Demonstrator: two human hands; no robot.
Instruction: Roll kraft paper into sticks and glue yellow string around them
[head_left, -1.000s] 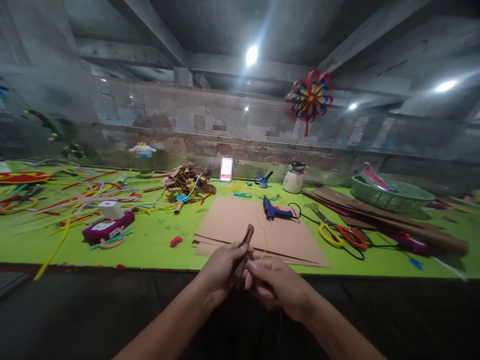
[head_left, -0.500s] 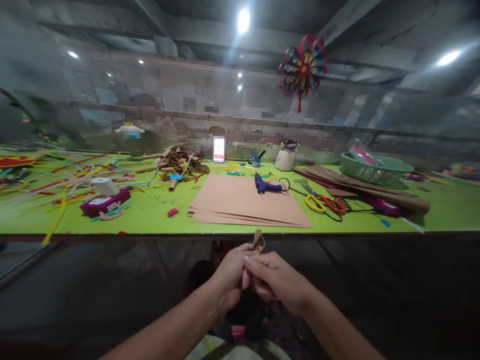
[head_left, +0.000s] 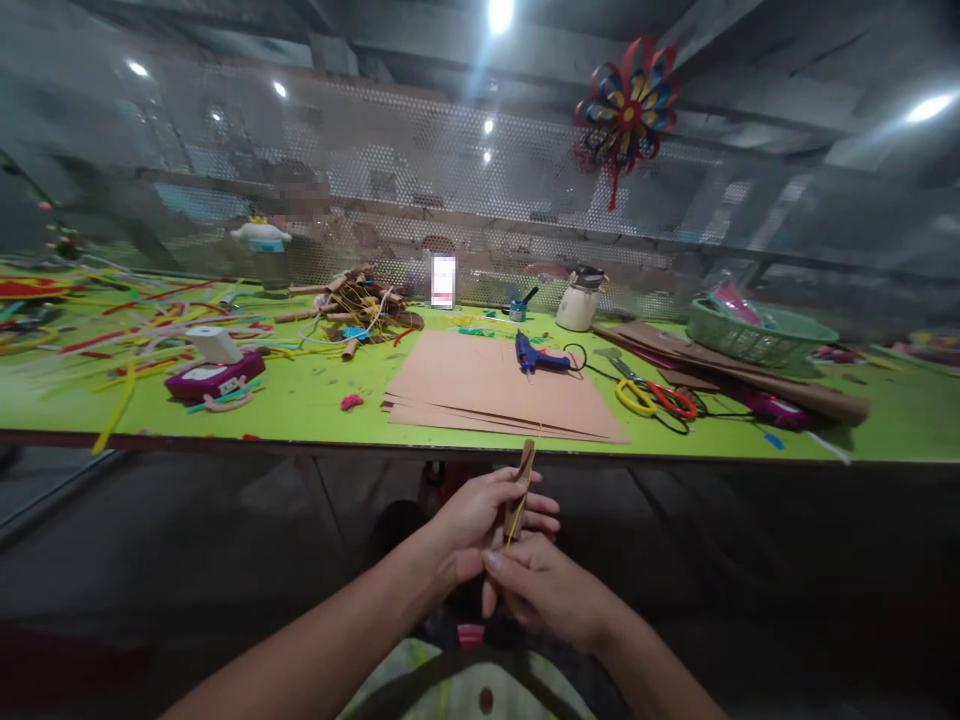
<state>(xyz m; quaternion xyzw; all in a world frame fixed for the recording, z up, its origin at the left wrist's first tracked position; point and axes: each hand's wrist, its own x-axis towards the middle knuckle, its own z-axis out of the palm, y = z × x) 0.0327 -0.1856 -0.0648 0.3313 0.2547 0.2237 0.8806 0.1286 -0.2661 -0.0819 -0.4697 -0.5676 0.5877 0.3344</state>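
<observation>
Just below the table's front edge, my left hand [head_left: 478, 518] holds a small brown paper roll [head_left: 514, 518], its thumb across it and its fingers behind. A thin yellow string [head_left: 522, 496] runs along the roll. Close beneath, my right hand [head_left: 553, 582] is closed, thumb against forefinger, on the string near the roll's lower end. Part of its grip is hidden. On the table ahead lies a stack of brown paper sheets [head_left: 472, 375], with a blue glue gun [head_left: 541, 358] on top.
Scissors [head_left: 636, 396] with yellow and red handles lie right of the sheets, before brown paper [head_left: 720, 355] and a green basket [head_left: 780, 333]. A heap of paper rolls [head_left: 360, 310], a purple box [head_left: 216, 378] and loose coloured strips are at left. A phone [head_left: 443, 280] stands at the back.
My hands have moved slightly apart, and more of the paper roll shows. The left fingers have stretched out behind it. My view has tilted down a little.
</observation>
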